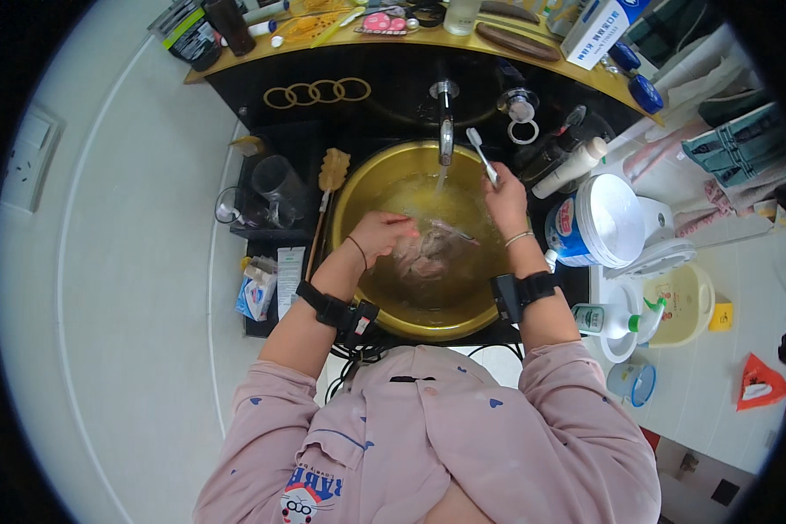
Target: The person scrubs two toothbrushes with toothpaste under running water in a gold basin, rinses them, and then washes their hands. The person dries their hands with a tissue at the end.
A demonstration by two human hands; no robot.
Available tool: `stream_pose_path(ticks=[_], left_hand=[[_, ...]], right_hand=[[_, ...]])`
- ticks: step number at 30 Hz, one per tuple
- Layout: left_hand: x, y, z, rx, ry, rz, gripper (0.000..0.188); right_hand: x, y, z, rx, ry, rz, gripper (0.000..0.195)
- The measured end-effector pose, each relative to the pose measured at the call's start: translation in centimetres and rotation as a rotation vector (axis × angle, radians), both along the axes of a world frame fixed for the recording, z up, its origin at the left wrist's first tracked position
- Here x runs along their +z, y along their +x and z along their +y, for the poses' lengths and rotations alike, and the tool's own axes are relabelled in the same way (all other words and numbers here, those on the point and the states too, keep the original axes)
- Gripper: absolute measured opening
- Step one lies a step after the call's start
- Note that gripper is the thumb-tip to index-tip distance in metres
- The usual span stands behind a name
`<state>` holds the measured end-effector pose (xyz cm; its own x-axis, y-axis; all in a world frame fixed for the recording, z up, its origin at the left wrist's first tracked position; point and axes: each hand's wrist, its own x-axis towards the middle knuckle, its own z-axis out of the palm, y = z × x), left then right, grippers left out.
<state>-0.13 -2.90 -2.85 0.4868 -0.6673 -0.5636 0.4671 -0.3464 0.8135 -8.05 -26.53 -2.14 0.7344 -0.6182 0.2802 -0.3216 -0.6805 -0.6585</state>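
In front of me is a gold-coloured round basin [360,295] with water in it. A stream runs down from the chrome faucet [445,124]. My right hand [505,202], at the basin's right rim, grips a white toothbrush [483,154] by its handle, bristle head pointing up and left. My left hand [385,236] is over the left part of the basin, fingers bent and close to the water; whether anything is between them is unclear. Beneath the water lies a pale pinkish crumpled item [426,252], perhaps cloth. A thin pink-tipped stick [462,234] is beside it.
Left of the basin are a long-handled brush [333,171], a clear plastic cup [278,187], a white tube [291,275] and a small box [258,288]. On the right stand a lidded bucket [589,223] and a pump bottle [570,170]. A cluttered shelf [367,42] runs above.
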Motion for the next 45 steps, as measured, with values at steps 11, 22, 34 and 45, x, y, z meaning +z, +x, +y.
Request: stream_pose_path(ticks=[11, 22, 34, 45], left_hand=[[-0.9, 0.4, 2.8, -0.096, 0.067, 0.0, 0.022], [-1.1, -0.7, 2.9, -0.022, 0.007, -0.005, 0.024], [-2.1, -1.3, 2.7, -0.076, 0.037, -0.08, 0.024], [-2.1, -2.7, 3.7, -0.027, -0.009, -0.103, 0.027]], right_hand=[[-0.6, 3.0, -5.2, -0.057, -0.239, -0.108, 0.055], [-5.2, 5.7, -9.1, 0.082, -0.066, -0.022, 0.069], [3.4, 0.0, 4.4, 0.321, 0.387, 0.105, 0.035], [9.8, 10.5, 16.3, 0.746, 0.755, -0.298, 0.022]])
